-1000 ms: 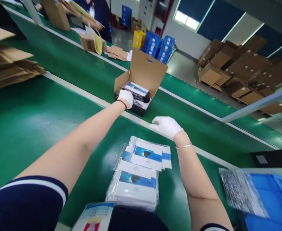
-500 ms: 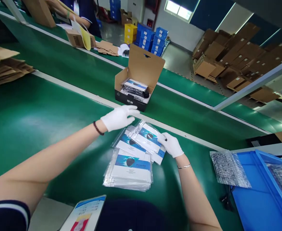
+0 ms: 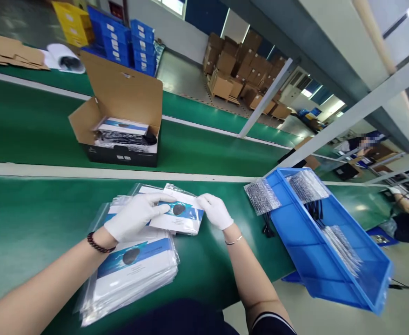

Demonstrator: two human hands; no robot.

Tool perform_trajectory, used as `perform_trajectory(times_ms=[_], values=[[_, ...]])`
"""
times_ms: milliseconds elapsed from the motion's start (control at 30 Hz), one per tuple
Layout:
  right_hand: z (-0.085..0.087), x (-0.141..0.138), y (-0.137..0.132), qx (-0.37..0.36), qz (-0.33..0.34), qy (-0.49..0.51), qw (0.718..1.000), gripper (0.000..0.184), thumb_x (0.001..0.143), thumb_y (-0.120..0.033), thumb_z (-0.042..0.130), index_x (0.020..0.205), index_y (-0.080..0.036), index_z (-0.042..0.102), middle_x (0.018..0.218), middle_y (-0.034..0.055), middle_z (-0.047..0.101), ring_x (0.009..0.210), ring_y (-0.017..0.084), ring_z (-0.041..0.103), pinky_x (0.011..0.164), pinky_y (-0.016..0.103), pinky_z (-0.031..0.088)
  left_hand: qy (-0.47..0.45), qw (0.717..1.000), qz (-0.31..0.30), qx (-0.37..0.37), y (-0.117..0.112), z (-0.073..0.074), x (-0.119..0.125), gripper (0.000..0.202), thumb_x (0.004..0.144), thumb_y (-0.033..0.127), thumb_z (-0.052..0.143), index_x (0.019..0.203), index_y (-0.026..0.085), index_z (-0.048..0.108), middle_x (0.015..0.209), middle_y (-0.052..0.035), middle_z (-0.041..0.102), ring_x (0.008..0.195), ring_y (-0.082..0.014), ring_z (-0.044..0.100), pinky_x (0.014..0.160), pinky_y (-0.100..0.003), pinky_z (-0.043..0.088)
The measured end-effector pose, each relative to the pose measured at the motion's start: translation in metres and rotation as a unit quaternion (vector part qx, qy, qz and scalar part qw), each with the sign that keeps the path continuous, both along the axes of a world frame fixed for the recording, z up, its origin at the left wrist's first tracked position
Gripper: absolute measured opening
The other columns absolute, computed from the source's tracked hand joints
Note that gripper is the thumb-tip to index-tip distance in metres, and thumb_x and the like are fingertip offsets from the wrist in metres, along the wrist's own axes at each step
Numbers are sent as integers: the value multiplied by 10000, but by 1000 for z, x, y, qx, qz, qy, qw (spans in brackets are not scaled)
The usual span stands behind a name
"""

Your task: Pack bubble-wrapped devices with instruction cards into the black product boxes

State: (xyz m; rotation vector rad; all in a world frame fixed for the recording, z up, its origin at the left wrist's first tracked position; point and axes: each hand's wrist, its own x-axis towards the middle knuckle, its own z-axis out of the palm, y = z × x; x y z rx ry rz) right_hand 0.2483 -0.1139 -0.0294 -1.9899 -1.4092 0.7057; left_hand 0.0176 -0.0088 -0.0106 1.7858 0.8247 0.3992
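My right hand (image 3: 215,211), in a white glove, pinches the right edge of a clear plastic bag with a blue-and-white printed booklet (image 3: 181,215) inside. My left hand (image 3: 137,216), gloved too, reaches over that bag's left side, its fingers stretched and a little apart. Whether those fingertips press on it is hard to tell. Under and in front of my left hand lies a pile of similar bagged booklets (image 3: 134,265) on the green table (image 3: 43,214). Beyond a white strip, an open carton (image 3: 125,95) holds a like booklet on top of dark, plastic-wrapped items.
A blue bin (image 3: 316,260) with bubble-wrap pouches and black cables stands at the right. One bubble-wrap pouch (image 3: 262,196) with a dark cable lies beside it. A grey post (image 3: 267,97) rises behind. Blue crates (image 3: 143,46) and stacked cartons (image 3: 225,86) are farther back.
The view has swung right, bringing the blue bin fully in. My left hand has come from near the carton down over the bagged booklets. My right hand remains at a bag's edge.
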Motion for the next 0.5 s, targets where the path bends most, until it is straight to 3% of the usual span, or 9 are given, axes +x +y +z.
perform_trajectory(times_ms=[67, 100, 200, 267, 367, 500], values=[[15, 39, -19, 10, -69, -117, 991, 341, 950, -397, 384, 990, -226, 676, 1077, 38, 696, 1027, 176, 616, 935, 286, 449, -29, 997, 51, -44, 2, 5, -1, 448, 729, 538, 616, 1057, 257, 733, 1195, -41, 695, 1061, -323, 643, 862, -408, 565], [22, 61, -29, -6, -142, -193, 971, 356, 951, -393, 382, 1016, -215, 683, 1113, 75, 684, 1057, 204, 605, 952, 321, 438, -46, 993, 83, -69, 5, 8, -3, 488, 726, 550, 620, 1114, 269, 711, 1208, -39, 689, 1042, -322, 652, 826, -412, 581], [36, 123, -58, -130, -364, -378, 841, 396, 913, -390, 456, 1107, -127, 679, 1155, 240, 614, 1106, 345, 562, 875, 446, 450, -102, 978, 112, -141, 18, 18, -17, 623, 716, 566, 637, 1297, 347, 588, 1221, 2, 682, 1054, -313, 653, 789, -432, 603], [37, 146, -72, -184, -408, -406, 797, 399, 885, -383, 500, 1107, -102, 677, 1177, 279, 578, 1123, 404, 539, 823, 474, 455, -132, 970, 103, -178, 27, 24, -25, 687, 703, 549, 670, 1354, 393, 516, 1234, 34, 673, 1090, -315, 638, 797, -448, 604], [31, 149, -81, -200, -382, -383, 817, 315, 879, -317, 487, 1014, -115, 688, 1131, 250, 605, 1076, 384, 581, 790, 441, 462, -153, 961, 120, -197, 32, 26, -29, 760, 671, 522, 721, 1380, 392, 478, 1243, 34, 670, 1088, -343, 635, 787, -474, 600], [33, 128, -69, -179, -335, -331, 864, 270, 903, -317, 409, 938, -171, 633, 967, 183, 663, 880, 302, 656, 737, 399, 470, -140, 969, 176, -105, 29, 19, -23, 681, 677, 523, 717, 1299, 277, 587, 1259, -40, 664, 1131, -359, 614, 888, -476, 565]])
